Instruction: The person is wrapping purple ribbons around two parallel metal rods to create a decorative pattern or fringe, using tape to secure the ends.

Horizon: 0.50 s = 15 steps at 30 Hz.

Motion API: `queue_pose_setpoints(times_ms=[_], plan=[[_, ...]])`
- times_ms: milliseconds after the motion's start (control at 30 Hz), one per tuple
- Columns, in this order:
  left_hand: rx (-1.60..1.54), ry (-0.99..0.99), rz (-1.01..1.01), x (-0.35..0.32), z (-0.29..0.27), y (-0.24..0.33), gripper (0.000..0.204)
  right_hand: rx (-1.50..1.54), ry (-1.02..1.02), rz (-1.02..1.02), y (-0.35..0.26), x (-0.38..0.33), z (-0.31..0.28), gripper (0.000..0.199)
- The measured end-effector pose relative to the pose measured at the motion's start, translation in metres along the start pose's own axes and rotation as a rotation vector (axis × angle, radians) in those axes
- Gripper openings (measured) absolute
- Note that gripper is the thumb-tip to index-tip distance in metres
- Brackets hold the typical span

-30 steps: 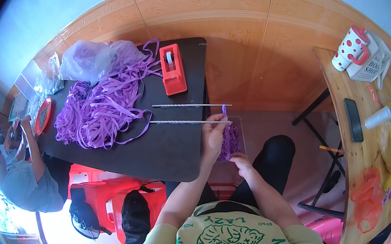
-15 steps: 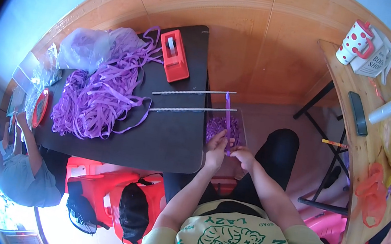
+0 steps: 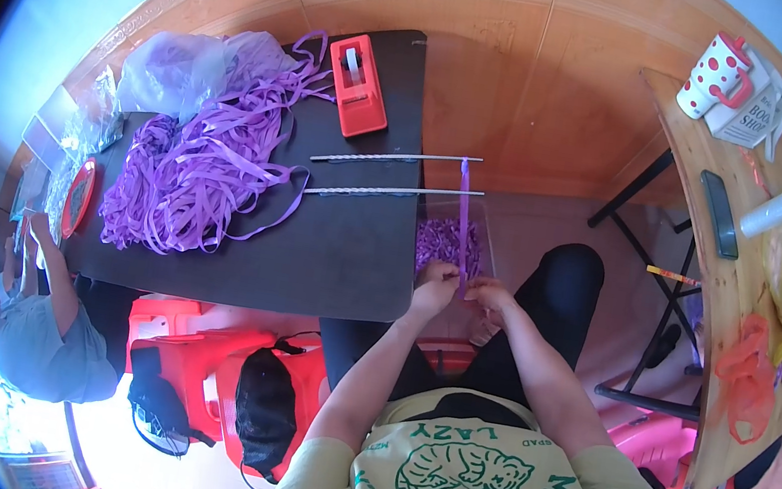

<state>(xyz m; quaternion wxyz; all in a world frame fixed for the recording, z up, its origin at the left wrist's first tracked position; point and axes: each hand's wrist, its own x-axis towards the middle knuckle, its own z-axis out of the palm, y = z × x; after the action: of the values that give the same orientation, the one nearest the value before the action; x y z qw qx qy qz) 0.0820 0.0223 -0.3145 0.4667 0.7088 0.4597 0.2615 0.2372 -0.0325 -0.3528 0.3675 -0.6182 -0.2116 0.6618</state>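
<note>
A strip of purple ribbon (image 3: 462,230) hangs over the far ends of two thin metal rods that jut out past the right edge of the dark table: the far rod (image 3: 394,158) and the near rod (image 3: 394,192). My left hand (image 3: 436,288) pinches the ribbon's lower end from the left. Close beside it, my right hand (image 3: 490,298) has its fingers closed at the same end. Under the ribbon, behind my hands, stands a clear box holding a heap of purple pieces (image 3: 447,243). The exact fingertip grip is too small to make out.
On the dark table (image 3: 336,277) lie a big tangle of purple ribbon (image 3: 202,186) and a red tape dispenser (image 3: 359,88). Red stools (image 3: 200,373) stand below it. To the right is a wooden table (image 3: 697,159) with a spotted tumbler (image 3: 712,78). Other people work at both sides.
My hands have drawn closer to my body relative to the rods, with a longer stretch of ribbon showing. My left fingers have curled in. The whole view has shifted slightly.
</note>
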Motion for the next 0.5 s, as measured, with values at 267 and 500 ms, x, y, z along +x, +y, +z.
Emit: queue_pose_setpoints(times_ms=[267, 500], plan=[[-0.055, -0.193, -0.163, -0.010, -0.007, 0.004, 0.014, 0.052, -0.076, 0.142, -0.004, -0.007, -0.005, 0.026], [-0.127, -0.198, -0.247, -0.003, 0.003, -0.005, 0.012, -0.111, -0.091, 0.065, -0.004, -0.010, -0.008, 0.026]])
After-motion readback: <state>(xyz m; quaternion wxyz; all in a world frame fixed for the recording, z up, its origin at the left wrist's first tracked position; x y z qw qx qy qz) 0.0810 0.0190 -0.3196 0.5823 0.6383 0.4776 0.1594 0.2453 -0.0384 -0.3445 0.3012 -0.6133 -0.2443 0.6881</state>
